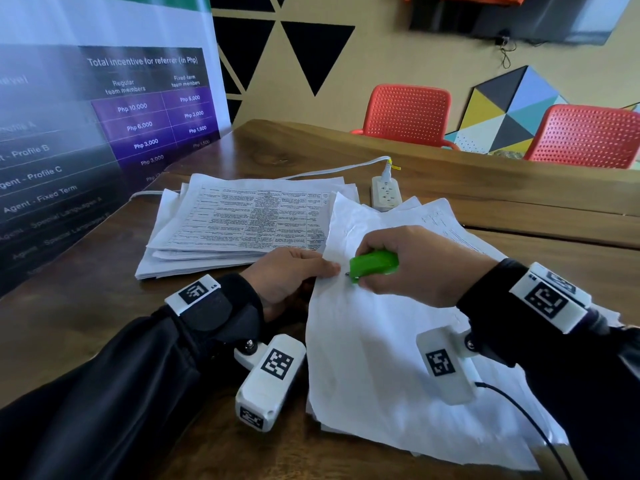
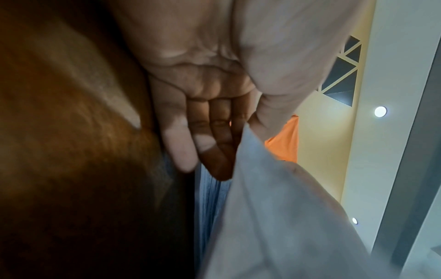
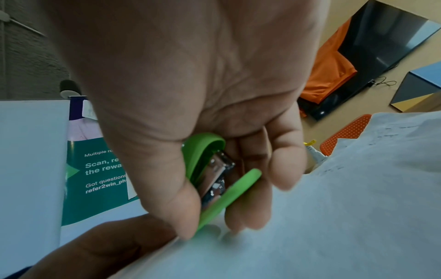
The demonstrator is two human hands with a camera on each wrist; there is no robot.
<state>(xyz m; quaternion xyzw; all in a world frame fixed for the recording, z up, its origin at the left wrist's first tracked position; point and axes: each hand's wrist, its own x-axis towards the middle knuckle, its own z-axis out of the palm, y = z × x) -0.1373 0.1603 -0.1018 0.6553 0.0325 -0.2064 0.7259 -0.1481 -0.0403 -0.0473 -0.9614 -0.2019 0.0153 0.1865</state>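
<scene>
My right hand [image 1: 381,275] grips a small green stapler [image 1: 375,263], its nose pointing left at the edge of a loose set of blank white sheets [image 1: 398,341] on the wooden table [image 1: 104,323]. In the right wrist view my right hand [image 3: 212,220] has the thumb on one side of the stapler [image 3: 238,186] and the fingers on the other, with the metal staple channel showing between the green halves. My left hand [image 1: 322,271] pinches the left edge of those sheets right beside the stapler's nose. The left wrist view shows my left hand [image 2: 210,132] with the thumb on top of the sheets [image 2: 274,207] and straight fingers underneath.
A thick stack of printed pages [image 1: 249,216] lies to the left, behind my left hand. A white power strip [image 1: 386,194] with a cable sits beyond the sheets. A printed banner [image 1: 104,133] stands at the table's left. Two red chairs [image 1: 408,112] stand across the table.
</scene>
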